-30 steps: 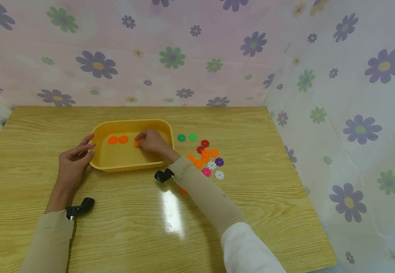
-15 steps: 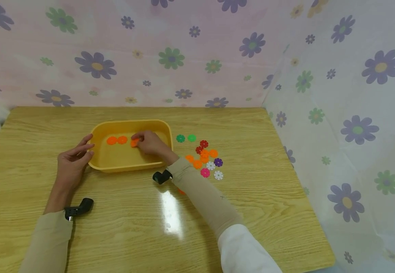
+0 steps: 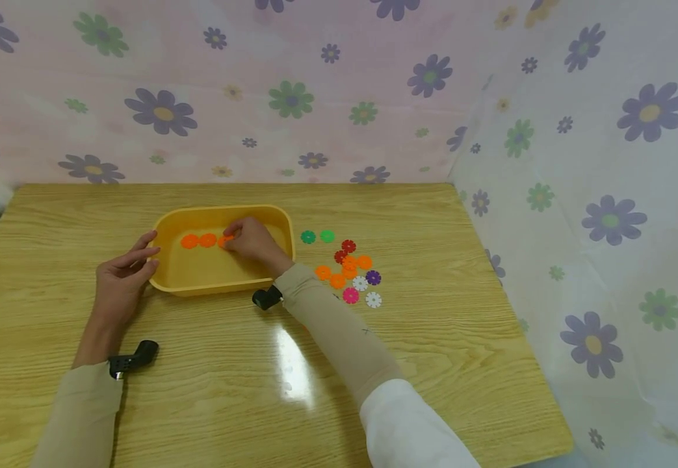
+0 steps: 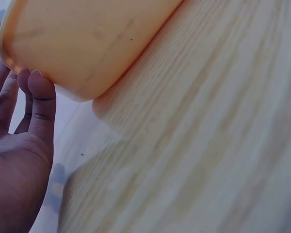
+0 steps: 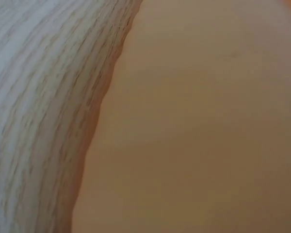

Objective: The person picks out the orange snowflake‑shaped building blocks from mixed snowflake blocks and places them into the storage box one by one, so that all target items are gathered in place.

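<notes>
Inside the yellow tray (image 3: pixel 216 284), my right hand (image 3: pixel 253 242) pinches an orange notched plastic disc (image 3: pixel 225 241) near the tray floor; the fingertips partly cover it. Just left of it lie two more orange discs, a middle one (image 3: pixel 207 240) and a left one (image 3: pixel 189 241), in a row. My left hand (image 3: pixel 119 283) touches the tray's left end with extended fingers. In the left wrist view, fingertips (image 4: pixel 41 85) rest against the outside of the tray wall (image 4: pixel 92 43) by the rim. The right wrist view has only tray wall (image 5: pixel 194 116) and table; the hand is outside it.
Right of the tray, loose notched discs lie on the wooden table (image 3: pixel 210 383): green (image 3: pixel 308 237), light green (image 3: pixel 327 236), red (image 3: pixel 348 246), several orange (image 3: pixel 337 281), purple (image 3: pixel 373 277), white (image 3: pixel 374 299) and pink (image 3: pixel 350 296). A flowered backdrop (image 3: pixel 339 84) stands behind.
My right hand has shifted slightly left, bringing the pinched orange disc close to the other two. The left hand stays at the tray's end.
</notes>
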{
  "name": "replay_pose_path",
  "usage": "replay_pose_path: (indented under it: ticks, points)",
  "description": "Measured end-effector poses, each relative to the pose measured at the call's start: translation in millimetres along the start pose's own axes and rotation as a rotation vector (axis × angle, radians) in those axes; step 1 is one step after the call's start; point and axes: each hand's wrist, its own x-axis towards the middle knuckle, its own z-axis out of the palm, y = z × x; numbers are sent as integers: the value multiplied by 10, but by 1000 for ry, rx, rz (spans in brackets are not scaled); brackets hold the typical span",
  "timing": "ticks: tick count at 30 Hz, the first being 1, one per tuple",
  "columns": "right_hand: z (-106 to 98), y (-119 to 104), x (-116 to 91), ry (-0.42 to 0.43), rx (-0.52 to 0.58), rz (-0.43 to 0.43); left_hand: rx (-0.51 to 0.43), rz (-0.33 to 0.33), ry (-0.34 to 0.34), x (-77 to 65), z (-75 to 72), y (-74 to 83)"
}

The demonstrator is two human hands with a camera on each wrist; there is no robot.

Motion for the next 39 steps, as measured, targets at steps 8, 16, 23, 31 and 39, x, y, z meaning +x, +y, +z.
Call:
replay_pose_path:
  ticks: [8, 16, 23, 31, 39]
  points:
    - [27, -10, 22, 29, 24, 38, 5, 10, -5, 9, -7, -17]
    - [39, -1, 40, 37, 42, 30, -11, 9, 0, 11, -10, -22]
    - [59, 23, 78, 19, 36, 11, -1, -3, 1, 11, -17, -19]
    - [57, 13, 67, 7, 27, 3, 23, -5, 1, 7, -16, -8]
    - [58, 21, 65, 6, 42, 1, -2, -6, -1, 3, -3, -6]
